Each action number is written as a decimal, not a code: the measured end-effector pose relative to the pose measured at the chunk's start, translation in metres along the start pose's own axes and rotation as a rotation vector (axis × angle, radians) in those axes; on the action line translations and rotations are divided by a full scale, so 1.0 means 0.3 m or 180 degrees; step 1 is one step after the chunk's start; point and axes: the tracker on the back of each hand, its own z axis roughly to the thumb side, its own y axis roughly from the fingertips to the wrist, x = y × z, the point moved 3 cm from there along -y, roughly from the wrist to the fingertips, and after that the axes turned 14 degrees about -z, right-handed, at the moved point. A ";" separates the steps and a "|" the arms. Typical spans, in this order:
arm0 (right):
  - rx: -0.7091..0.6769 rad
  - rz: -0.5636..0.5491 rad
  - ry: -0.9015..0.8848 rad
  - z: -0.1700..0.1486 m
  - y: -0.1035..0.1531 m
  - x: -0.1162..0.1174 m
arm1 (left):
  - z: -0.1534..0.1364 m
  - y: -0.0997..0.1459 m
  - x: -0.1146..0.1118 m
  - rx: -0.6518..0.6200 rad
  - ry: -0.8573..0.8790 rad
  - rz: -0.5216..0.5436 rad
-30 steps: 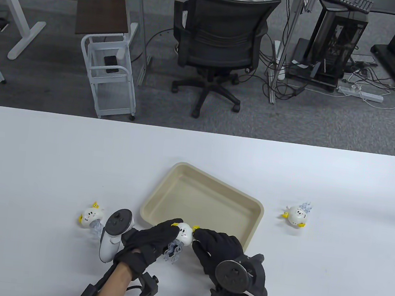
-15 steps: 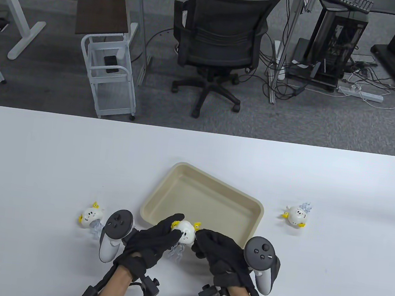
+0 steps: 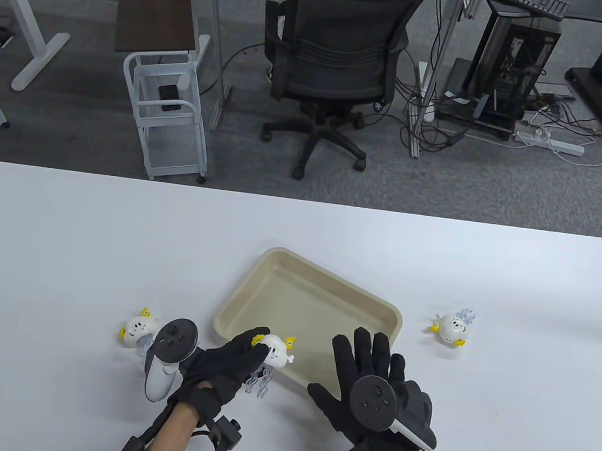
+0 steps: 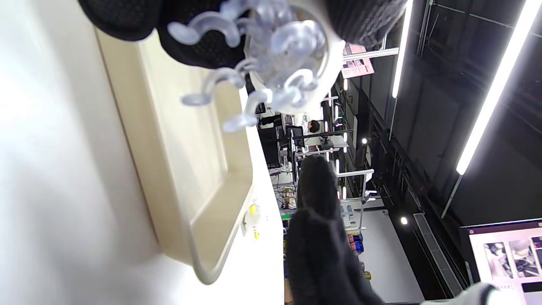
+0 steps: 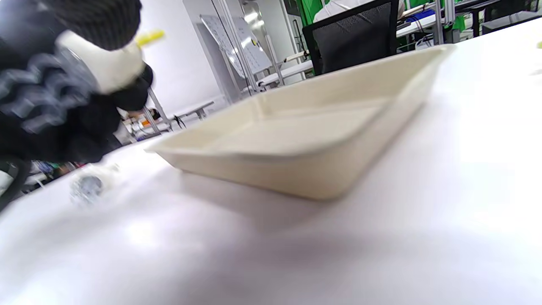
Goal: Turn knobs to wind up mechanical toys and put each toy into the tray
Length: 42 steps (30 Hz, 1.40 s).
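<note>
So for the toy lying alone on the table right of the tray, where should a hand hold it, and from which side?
Probably by its round white body, from above, with the free right hand. It lies clear of the tray, with yellow nubs at its left and near sides and clear curly legs at its far end; avoid those.

In the table view, the held toy (image 3: 277,349) is partly covered at 9 o'clock by the left hand (image 3: 228,366); its knob cannot be made out. In the right wrist view, the same toy (image 5: 103,63) is blurred, and a second toy (image 5: 87,186) is smeared at 8 o'clock. In the left wrist view, the tray (image 4: 203,237) is hidden at 12 o'clock by the fingers (image 4: 123,19).
</note>
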 end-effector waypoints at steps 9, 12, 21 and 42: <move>0.0048 0.0119 -0.0171 -0.025 0.011 0.043 | 0.150 -0.057 0.057 0.0315 -0.0633 0.0591; 0.0010 0.0082 -0.0173 -0.022 0.008 0.038 | 0.269 -0.174 0.116 0.0523 -0.1259 0.0642; 0.0048 0.0037 -0.0313 -0.037 0.002 0.035 | 0.200 -0.568 0.151 0.1685 -0.2076 0.0321; -0.0003 -0.0118 -0.0347 -0.022 -0.002 0.033 | 0.020 -0.594 0.156 0.2165 -0.2051 0.0241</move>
